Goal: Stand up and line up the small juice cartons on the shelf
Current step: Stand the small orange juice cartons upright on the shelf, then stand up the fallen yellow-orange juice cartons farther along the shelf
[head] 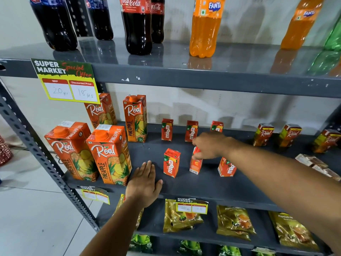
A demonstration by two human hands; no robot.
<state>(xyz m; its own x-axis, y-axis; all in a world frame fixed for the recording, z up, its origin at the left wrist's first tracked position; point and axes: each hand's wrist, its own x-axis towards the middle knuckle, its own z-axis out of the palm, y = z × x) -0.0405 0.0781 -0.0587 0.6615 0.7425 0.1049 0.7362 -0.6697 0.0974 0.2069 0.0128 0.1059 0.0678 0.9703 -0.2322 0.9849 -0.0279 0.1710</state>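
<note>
Small red Maaza cartons stand on the dark grey middle shelf (pixel 193 185). Three are in a back row: one at the left (pixel 167 129), one in the middle (pixel 191 131) and one (pixel 217 126) partly hidden behind my right hand. In the front row, the left carton (pixel 171 162) and the right carton (pixel 226 168) stand upright. My right hand (pixel 212 145) grips the top of the middle front carton (pixel 196 165), which stands slightly tilted. My left hand (pixel 144 183) lies flat and open on the shelf's front edge, left of the front row.
Large Real pineapple cartons (pixel 108 154) stand at the shelf's left. Small Real cartons (pixel 263 134) line the back right, with fallen small boxes (pixel 313 163) at the far right. Soda bottles (pixel 137 24) fill the top shelf. Tea packets (pixel 234 222) lie below.
</note>
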